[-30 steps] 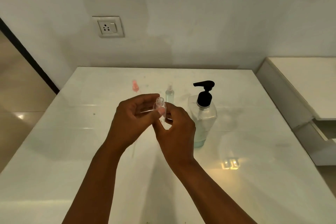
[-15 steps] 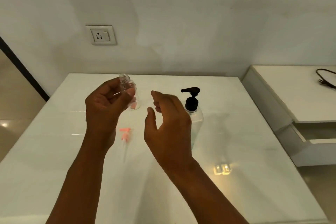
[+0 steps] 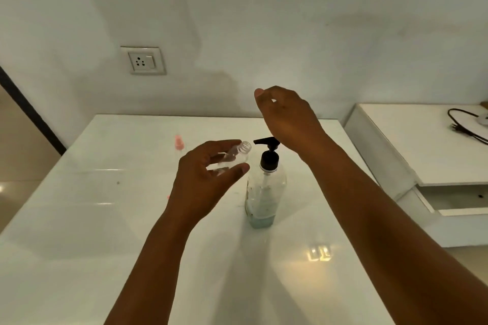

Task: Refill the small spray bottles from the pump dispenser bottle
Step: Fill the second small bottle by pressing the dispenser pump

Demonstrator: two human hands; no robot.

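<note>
A clear pump dispenser bottle (image 3: pixel 265 192) with a black pump head (image 3: pixel 268 152) stands upright on the white table (image 3: pixel 79 219), with a little bluish liquid at its bottom. My left hand (image 3: pixel 206 182) holds a small clear spray bottle (image 3: pixel 237 155) without its cap, tilted, its open neck just left of the pump spout. My right hand (image 3: pixel 287 116) hovers above and behind the pump head, fingers loosely curled and holding nothing; its wrist overlaps the pump top. A small pink spray bottle (image 3: pixel 179 142) stands further back on the table.
A white side unit (image 3: pixel 412 145) with an open drawer (image 3: pixel 454 200) stands to the right, with a black cable (image 3: pixel 464 124) on top. A wall socket (image 3: pixel 144 60) is behind the table. A bit of pink (image 3: pixel 168 196) shows beside my left wrist.
My left hand has carried the small clear bottle right and down to the pump spout. My right hand has risen from in front of the pump bottle to above its head.
</note>
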